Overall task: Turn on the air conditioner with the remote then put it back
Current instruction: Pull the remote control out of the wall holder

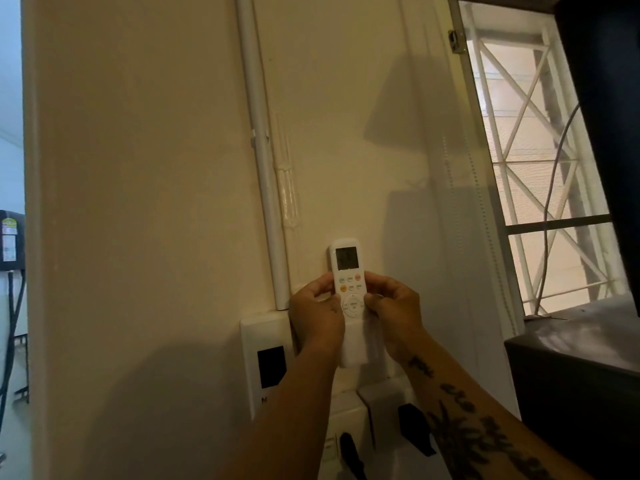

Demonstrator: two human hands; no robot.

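Closest in, two bare forearms reach up from the bottom edge, the right one inked with dark lettering and a leafy design. Below and between them sit white wall sockets [349, 427] with black plugs [414, 429] pushed in.

Further up, the left hand [317, 315] and the right hand [394, 313] meet on the white remote [348, 271]. Each grip is closed on it from its own side, fingertips pressing the edges at the level of the buttons and the round dial. The remote stands upright against the cream wall [156, 168], its lower end sunk in a white wall holder [353, 351], its dark display clear above the fingers.

Left of the holder is a white switch plate [266, 362] with a black panel. A white conduit pipe [263, 150] climbs the wall from just above that plate.

To the right, a dark grey unit [581, 358] juts in, and beyond it a window [540, 161] shows a white metal grille with crossed bars. At the far left edge, a black appliance with stickers [12, 240] is visible in another room.
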